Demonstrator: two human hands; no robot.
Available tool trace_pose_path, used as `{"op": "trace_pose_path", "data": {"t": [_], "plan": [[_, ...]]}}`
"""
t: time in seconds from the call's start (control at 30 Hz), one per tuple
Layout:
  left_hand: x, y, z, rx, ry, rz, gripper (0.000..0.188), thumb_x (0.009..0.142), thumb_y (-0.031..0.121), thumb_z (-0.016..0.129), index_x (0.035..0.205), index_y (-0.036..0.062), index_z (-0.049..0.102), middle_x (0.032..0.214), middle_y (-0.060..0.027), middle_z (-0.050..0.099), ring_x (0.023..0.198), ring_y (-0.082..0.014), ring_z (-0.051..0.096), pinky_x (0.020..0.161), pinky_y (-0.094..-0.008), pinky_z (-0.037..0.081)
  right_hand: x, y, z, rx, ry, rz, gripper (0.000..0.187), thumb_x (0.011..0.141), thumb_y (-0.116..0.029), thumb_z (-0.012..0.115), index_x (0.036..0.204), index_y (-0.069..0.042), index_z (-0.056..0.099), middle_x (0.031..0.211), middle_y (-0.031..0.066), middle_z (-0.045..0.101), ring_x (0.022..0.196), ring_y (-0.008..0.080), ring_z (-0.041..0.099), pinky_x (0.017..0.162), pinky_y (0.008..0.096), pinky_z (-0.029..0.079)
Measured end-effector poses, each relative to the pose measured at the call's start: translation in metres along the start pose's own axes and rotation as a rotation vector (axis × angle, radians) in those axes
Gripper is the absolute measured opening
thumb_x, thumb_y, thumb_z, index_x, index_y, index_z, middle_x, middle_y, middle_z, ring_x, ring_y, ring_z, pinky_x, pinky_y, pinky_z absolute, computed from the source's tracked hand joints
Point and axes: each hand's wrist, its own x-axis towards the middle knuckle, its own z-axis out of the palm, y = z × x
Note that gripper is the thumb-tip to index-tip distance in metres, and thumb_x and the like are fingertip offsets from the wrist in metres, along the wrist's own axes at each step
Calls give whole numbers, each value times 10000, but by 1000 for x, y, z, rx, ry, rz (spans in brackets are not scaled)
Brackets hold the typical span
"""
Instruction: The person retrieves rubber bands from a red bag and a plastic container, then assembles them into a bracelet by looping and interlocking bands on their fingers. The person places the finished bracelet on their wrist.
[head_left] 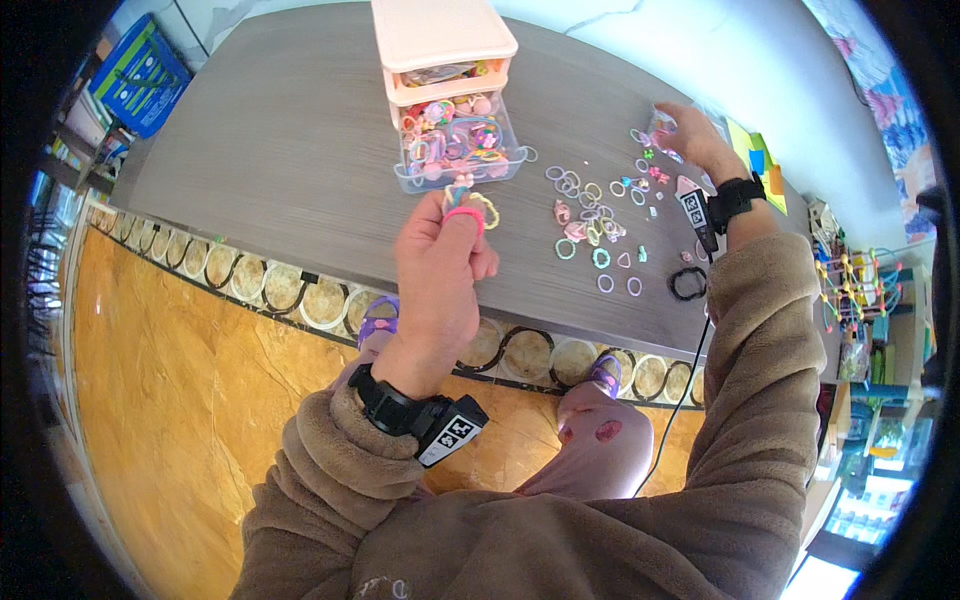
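Note:
My left hand [445, 250] is raised over the near edge of the table, thumb and fingers pinched on several small hair ties. A pink hair tie [464, 214] loops over the fingertips, with a yellow one [490, 211] beside it. Just beyond stands a clear drawer [405, 180], pulled out and full of colourful hair ties and ornaments. At the far right my right hand [697, 140] has its fingers curled around what looks like a clear plastic bag [663, 128]; the fingers partly hide it. Loose hair ties [592, 215] lie scattered between the drawer and my right arm.
The drawer belongs to a pale pink drawer box [445, 35] on the grey table [270, 140]. Right of the loose ties lies a black hair tie [687, 284]. Yellow paper [745, 150] sits behind my right wrist, and a black cable [680, 405] hangs over the edge.

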Motion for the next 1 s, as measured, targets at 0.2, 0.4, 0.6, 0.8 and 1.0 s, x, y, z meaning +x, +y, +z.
{"op": "trace_pose_path", "data": {"t": [0.2, 0.4, 0.6, 0.8, 1.0], "plan": [[0, -3, 0, 70, -35, -4, 82, 972, 103, 493, 924, 80, 555, 651, 30, 443, 521, -73, 377, 568, -283, 369, 11, 17, 22, 0, 24, 21, 372, 813, -152, 710, 1163, -46, 642, 1039, 242, 682, 1007, 396, 649, 880, 449, 503], [0, -4, 5, 68, -15, -5, 102, 971, 88, 476, 895, 89, 545, 647, 37, 435, 525, -71, 367, 572, -280, 363, 12, 25, 11, 219, 114, 200, 211, 790, -167, 726, 932, -23, 668, 865, 187, 693, 789, 310, 672, 713, 399, 520], [-2, -3, 2, 45, -15, 1, 101, 973, 86, 481, 893, 88, 543, 651, 39, 430, 522, -72, 363, 570, -279, 361, 2, -25, -26, 749, 316, 244, 175, 856, -141, 723, 925, 11, 673, 828, 96, 686, 728, 145, 669, 622, 262, 528], [-1, -4, 2, 7, 42, 36, 78, 954, 84, 538, 880, 78, 562, 619, 40, 437, 503, -68, 359, 529, -277, 341, -12, -137, -30, 1253, 34, -83, 222, 874, -113, 713, 1012, 55, 671, 890, 88, 683, 781, 170, 688, 709, 243, 555], [-2, 0, -4, 15, -7, 58, 68, 963, 98, 526, 901, 82, 549, 639, 40, 434, 505, -72, 364, 539, -277, 348, -28, -219, -9, 995, 17, -114, 218, 807, -95, 703, 976, 41, 675, 926, 162, 707, 806, 256, 704, 762, 340, 559]]}}
